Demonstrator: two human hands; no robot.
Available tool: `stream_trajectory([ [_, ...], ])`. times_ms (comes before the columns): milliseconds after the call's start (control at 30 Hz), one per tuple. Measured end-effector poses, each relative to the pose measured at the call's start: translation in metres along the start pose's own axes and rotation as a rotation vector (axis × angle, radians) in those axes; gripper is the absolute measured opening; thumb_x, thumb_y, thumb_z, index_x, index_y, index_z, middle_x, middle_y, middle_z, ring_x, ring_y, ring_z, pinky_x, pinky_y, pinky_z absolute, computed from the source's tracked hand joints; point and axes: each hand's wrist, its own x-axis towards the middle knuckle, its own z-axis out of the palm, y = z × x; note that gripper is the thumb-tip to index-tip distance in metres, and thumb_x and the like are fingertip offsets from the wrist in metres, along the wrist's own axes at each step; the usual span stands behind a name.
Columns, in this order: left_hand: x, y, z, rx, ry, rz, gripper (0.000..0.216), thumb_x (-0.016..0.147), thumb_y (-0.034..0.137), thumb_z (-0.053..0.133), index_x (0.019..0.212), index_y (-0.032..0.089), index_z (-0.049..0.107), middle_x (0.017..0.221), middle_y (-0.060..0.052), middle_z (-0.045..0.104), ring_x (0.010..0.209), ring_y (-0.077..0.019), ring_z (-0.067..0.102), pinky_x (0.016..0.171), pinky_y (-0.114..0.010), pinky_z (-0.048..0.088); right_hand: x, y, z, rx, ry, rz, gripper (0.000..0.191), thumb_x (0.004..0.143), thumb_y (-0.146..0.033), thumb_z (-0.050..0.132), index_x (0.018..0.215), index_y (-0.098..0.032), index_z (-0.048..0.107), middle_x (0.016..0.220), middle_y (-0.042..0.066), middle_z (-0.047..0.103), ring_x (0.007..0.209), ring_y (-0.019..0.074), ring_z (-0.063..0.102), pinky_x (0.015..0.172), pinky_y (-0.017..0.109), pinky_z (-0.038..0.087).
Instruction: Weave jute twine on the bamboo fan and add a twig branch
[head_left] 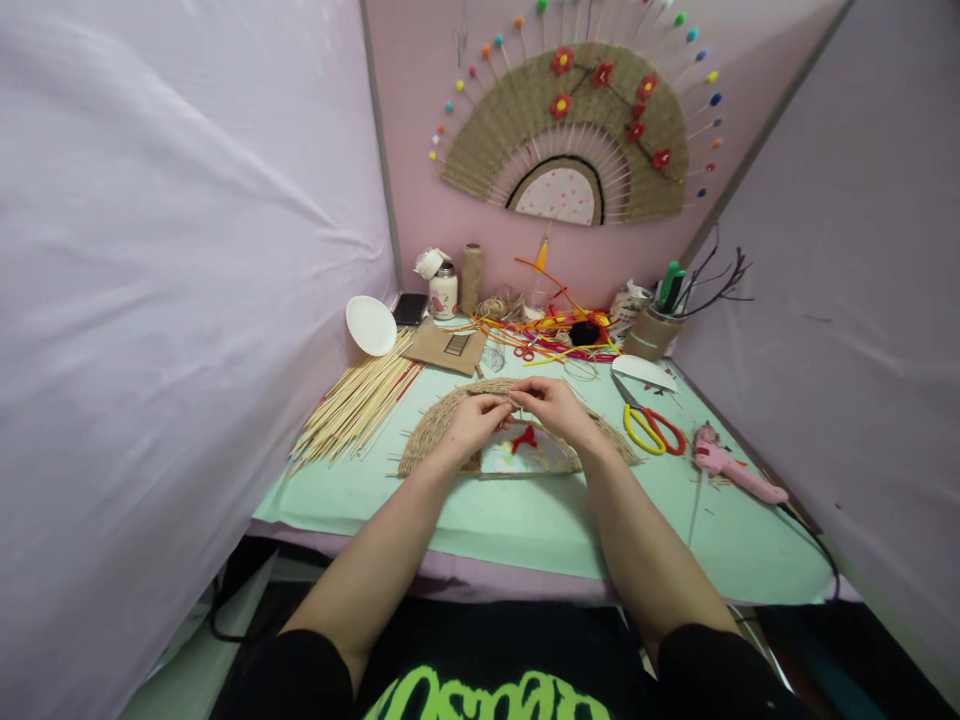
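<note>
A woven straw-coloured fan (433,432) in a half-circle shape lies on the table before me, with short stick ends poking out along its edge. My left hand (480,422) and my right hand (556,408) meet above its upper middle, fingertips pinched close together. Whatever small thing is between the fingers is too small and covered to make out. Just below the fingertips, a red fuzzy piece (525,438) rests on the fan's pale, patterned inner panel (495,460). Both wrists pass over the fan and hide parts of it.
Thin sticks (356,395) lie left beside a cardboard piece (446,347). Scissors (651,428) and a pink glue gun (739,470) with a cord are at right. Colourful pipe cleaners (555,338), a jar (443,292) and a pen holder (652,333) stand behind. A decorated fan (517,110) hangs on the back wall.
</note>
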Motion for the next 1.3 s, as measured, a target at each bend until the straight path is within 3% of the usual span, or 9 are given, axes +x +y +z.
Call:
stream_trajectory([
  [167,-0.002,0.003,-0.001,-0.210,-0.073,-0.044,0.019,0.069,0.033,0.071,0.072,0.014,0.069,0.064,-0.002,0.063,0.057,-0.0106,0.053,0.059,-0.024,0.041,0.000,0.002,-0.003,0.156,-0.008,0.083,0.030,0.077,-0.043,0.060,0.088,-0.017,0.071,0.077,0.002,0.068,0.070,0.0146,0.058,0.065,0.026,0.045],
  [300,-0.007,0.011,-0.004,-0.437,-0.241,-0.146,0.027,0.062,0.034,0.078,0.076,0.012,0.069,0.075,-0.005,0.065,0.067,-0.0109,0.057,0.068,-0.025,0.043,-0.002,0.006,-0.007,0.449,-0.200,0.197,0.045,0.075,-0.051,0.062,0.107,-0.018,0.067,0.084,0.004,0.068,0.071,0.0136,0.060,0.065,0.026,0.047],
  [400,-0.009,0.015,-0.006,-0.476,-0.291,-0.187,0.025,0.059,0.030,0.081,0.071,0.012,0.068,0.075,-0.005,0.064,0.070,-0.0108,0.056,0.069,-0.025,0.041,-0.005,0.005,-0.008,0.606,-0.310,0.234,0.042,0.068,-0.045,0.072,0.099,-0.018,0.067,0.085,0.004,0.069,0.071,0.0134,0.061,0.071,0.029,0.049],
  [567,-0.004,0.007,-0.007,-0.394,-0.337,-0.121,0.024,0.062,0.032,0.079,0.072,0.012,0.070,0.067,-0.002,0.059,0.062,-0.0082,0.048,0.060,-0.023,0.034,-0.006,0.003,-0.008,0.661,-0.302,0.239,0.029,0.064,-0.038,0.077,0.079,-0.017,0.064,0.072,0.001,0.065,0.065,0.0116,0.058,0.067,0.026,0.046],
  [700,-0.002,0.001,-0.009,-0.159,-0.273,-0.019,0.029,0.068,0.040,0.073,0.077,0.012,0.072,0.061,0.001,0.056,0.056,-0.0077,0.042,0.056,-0.023,0.031,-0.003,0.006,-0.007,0.513,-0.260,0.220,0.028,0.067,-0.040,0.073,0.076,-0.016,0.063,0.068,-0.001,0.062,0.059,0.0098,0.051,0.059,0.024,0.040],
  [867,-0.003,0.006,-0.009,0.119,-0.079,0.057,0.028,0.072,0.037,0.067,0.089,0.015,0.073,0.074,-0.003,0.067,0.066,-0.0132,0.054,0.063,-0.025,0.039,0.000,0.010,-0.009,0.253,-0.173,0.163,0.028,0.073,-0.043,0.066,0.078,-0.016,0.063,0.065,-0.003,0.055,0.056,0.0085,0.041,0.054,0.023,0.031],
  [1033,-0.004,0.009,-0.006,0.180,0.006,0.126,0.022,0.069,0.031,0.068,0.083,0.015,0.073,0.081,-0.005,0.071,0.073,-0.0163,0.060,0.068,-0.027,0.044,-0.001,0.005,-0.007,0.225,-0.160,0.121,0.027,0.074,-0.042,0.063,0.077,-0.015,0.063,0.066,-0.002,0.055,0.058,0.0089,0.041,0.056,0.023,0.031],
  [1300,-0.003,0.006,-0.006,0.132,0.023,0.063,0.020,0.069,0.032,0.068,0.079,0.016,0.072,0.073,-0.002,0.069,0.065,-0.0134,0.057,0.063,-0.025,0.041,-0.002,0.000,-0.004,0.235,-0.119,0.104,0.025,0.073,-0.039,0.063,0.075,-0.015,0.064,0.065,-0.002,0.057,0.058,0.0092,0.042,0.058,0.024,0.033],
])
